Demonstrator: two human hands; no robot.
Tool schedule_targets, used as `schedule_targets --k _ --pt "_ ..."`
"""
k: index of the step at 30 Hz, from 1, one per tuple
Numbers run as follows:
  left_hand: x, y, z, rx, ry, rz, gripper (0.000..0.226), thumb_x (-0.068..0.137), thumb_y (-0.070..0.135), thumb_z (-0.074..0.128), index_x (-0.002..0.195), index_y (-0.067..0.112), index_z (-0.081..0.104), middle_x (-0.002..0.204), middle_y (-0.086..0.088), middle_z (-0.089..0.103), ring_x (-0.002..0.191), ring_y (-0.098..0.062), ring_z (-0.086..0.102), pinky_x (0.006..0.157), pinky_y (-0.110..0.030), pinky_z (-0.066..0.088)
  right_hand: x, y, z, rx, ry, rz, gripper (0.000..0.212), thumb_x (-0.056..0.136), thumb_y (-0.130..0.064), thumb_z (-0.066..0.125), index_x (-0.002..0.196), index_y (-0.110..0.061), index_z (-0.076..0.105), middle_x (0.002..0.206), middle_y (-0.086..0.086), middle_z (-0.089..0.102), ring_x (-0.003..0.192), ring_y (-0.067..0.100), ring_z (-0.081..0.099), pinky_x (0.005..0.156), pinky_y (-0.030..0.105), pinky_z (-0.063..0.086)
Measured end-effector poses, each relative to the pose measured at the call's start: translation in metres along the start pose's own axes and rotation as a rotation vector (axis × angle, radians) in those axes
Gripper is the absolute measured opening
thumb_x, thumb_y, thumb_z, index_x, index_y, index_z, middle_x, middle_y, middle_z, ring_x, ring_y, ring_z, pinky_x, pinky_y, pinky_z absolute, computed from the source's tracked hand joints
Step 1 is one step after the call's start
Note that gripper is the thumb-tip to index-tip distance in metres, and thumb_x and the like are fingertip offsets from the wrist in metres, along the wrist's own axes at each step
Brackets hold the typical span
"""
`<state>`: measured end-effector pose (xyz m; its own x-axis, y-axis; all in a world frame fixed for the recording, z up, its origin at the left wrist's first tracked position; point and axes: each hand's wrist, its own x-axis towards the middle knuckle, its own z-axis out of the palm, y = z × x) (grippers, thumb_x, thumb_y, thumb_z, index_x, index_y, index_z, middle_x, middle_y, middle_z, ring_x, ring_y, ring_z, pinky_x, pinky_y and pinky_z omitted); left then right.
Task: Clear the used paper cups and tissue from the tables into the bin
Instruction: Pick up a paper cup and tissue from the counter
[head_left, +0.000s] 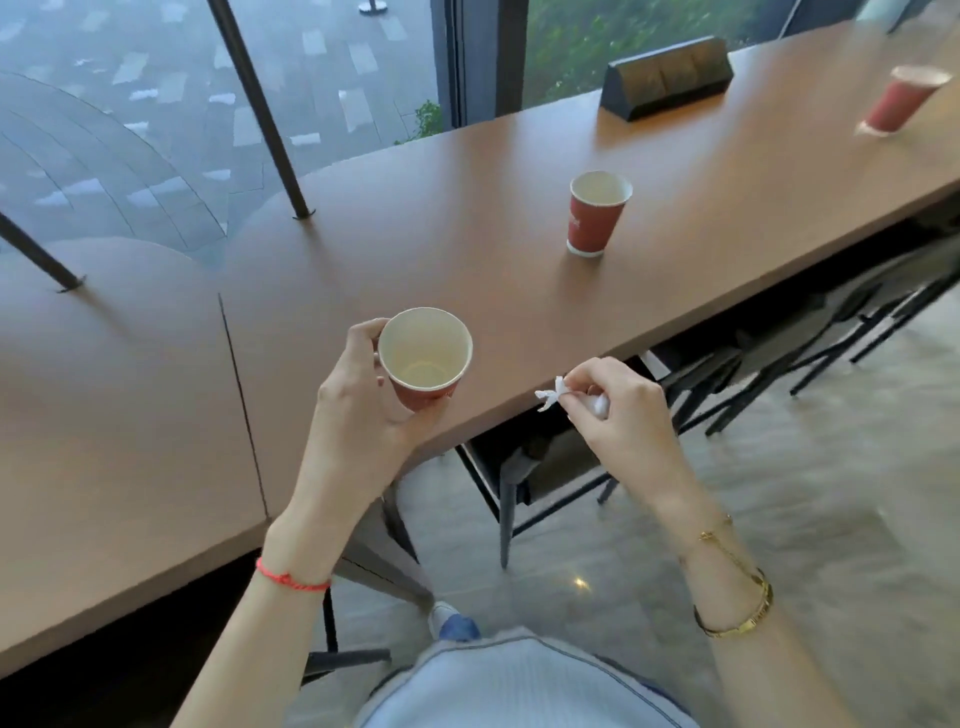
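Held: your left hand (358, 395) wraps one cup (425, 358), your right hand (618, 405) pinches crumpled tissue (553, 397); pending: upright second cup (597, 213) mid-table (467, 249), ahead and rightward, nearer your right; third cup (901, 98) beyond, far right

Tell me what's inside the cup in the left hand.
The cup in the left hand looks empty: pale lining with a faint ring at the bottom. Nothing covers its inside; the fingers hide only part of its outer wall.
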<state>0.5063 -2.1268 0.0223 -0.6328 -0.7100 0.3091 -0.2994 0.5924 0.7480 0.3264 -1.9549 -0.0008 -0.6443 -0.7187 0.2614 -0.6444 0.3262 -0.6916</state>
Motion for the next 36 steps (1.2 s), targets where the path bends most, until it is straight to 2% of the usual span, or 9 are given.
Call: schedule_targets --k 6,8,11,15,19,22,24,31,36 --pt "-0.03 0.063 0.082 -0.043 -0.195 0.125 0.071 0.068 0.028 0.086 0.124 0.029 0.042 0.114 0.016 0.057 0.096 -0.008 0.062 0.077 -0.008 0.046 -0.08 0.062 -0.08 -0.069 0.148 0.154 0.01 0.088 -0.017 0.066 0.081 -0.02 0.06 0.081 -0.009 0.059 0.08 -0.001 0.055 0.066 0.004 0.039" --pt "-0.046 0.091 0.115 -0.053 -0.255 0.179 0.072 0.069 0.028 0.086 0.125 0.028 0.04 0.115 0.017 0.052 0.097 -0.003 0.057 0.077 -0.011 0.046 -0.113 0.085 -0.11 -0.105 0.199 0.213 0.01 0.087 -0.017 0.066 0.081 -0.021 0.061 0.081 -0.009 0.059 0.08 0.0 0.056 0.067 0.006 0.04" --pt "-0.071 0.127 0.159 -0.1 -0.344 0.243 0.071 0.071 0.029 0.084 0.126 0.029 0.039 0.116 0.019 0.05 0.099 0.009 0.053 0.075 -0.006 0.044 -0.163 0.113 -0.149 -0.129 0.26 0.28 0.012 0.087 -0.018 0.066 0.08 -0.025 0.058 0.081 -0.011 0.058 0.079 0.001 0.056 0.068 0.008 0.04" --pt "-0.108 0.179 0.222 -0.144 -0.492 0.33 0.07 0.072 0.03 0.083 0.127 0.026 0.039 0.124 0.013 0.052 0.107 -0.008 0.055 0.077 -0.006 0.046 -0.235 0.15 -0.202 -0.178 0.378 0.404 0.016 0.085 -0.019 0.067 0.077 -0.028 0.055 0.079 -0.013 0.057 0.076 0.0 0.056 0.066 0.005 0.038" --pt "-0.138 0.227 0.278 -0.184 -0.634 0.393 0.072 0.071 0.029 0.083 0.128 0.024 0.04 0.121 0.015 0.05 0.109 -0.008 0.053 0.082 -0.018 0.048 -0.299 0.18 -0.245 -0.216 0.496 0.547 0.013 0.083 -0.014 0.068 0.077 -0.021 0.059 0.081 -0.01 0.06 0.075 0.004 0.057 0.068 0.014 0.041" --pt "-0.155 0.26 0.317 -0.203 -0.734 0.446 0.072 0.071 0.031 0.083 0.128 0.025 0.04 0.118 0.017 0.05 0.105 -0.007 0.054 0.077 -0.012 0.043 -0.337 0.197 -0.272 -0.239 0.585 0.636 0.012 0.083 -0.013 0.068 0.076 -0.018 0.06 0.079 -0.009 0.06 0.073 0.006 0.057 0.067 0.019 0.043" --pt "-0.163 0.281 0.344 -0.217 -0.792 0.483 0.071 0.071 0.033 0.083 0.127 0.025 0.04 0.118 0.015 0.051 0.103 -0.008 0.055 0.075 -0.011 0.043 -0.357 0.208 -0.289 -0.243 0.647 0.692 0.013 0.084 -0.012 0.068 0.075 -0.018 0.059 0.078 -0.01 0.059 0.073 0.006 0.055 0.066 0.016 0.041" --pt "-0.185 0.357 0.455 -0.265 -0.978 0.634 0.07 0.069 0.037 0.084 0.124 0.025 0.042 0.111 0.018 0.053 0.097 -0.007 0.057 0.076 -0.017 0.048 -0.408 0.26 -0.338 -0.277 0.829 0.9 0.013 0.085 -0.013 0.067 0.075 -0.018 0.06 0.081 -0.009 0.062 0.077 0.007 0.057 0.068 0.021 0.044" --pt "-0.197 0.426 0.55 -0.304 -1.091 0.74 0.069 0.068 0.043 0.082 0.121 0.03 0.04 0.107 0.027 0.051 0.095 -0.004 0.057 0.071 -0.01 0.043 -0.43 0.313 -0.39 -0.259 0.938 0.999 0.012 0.086 -0.012 0.066 0.076 -0.018 0.061 0.082 -0.011 0.062 0.08 0.005 0.059 0.068 0.017 0.044"
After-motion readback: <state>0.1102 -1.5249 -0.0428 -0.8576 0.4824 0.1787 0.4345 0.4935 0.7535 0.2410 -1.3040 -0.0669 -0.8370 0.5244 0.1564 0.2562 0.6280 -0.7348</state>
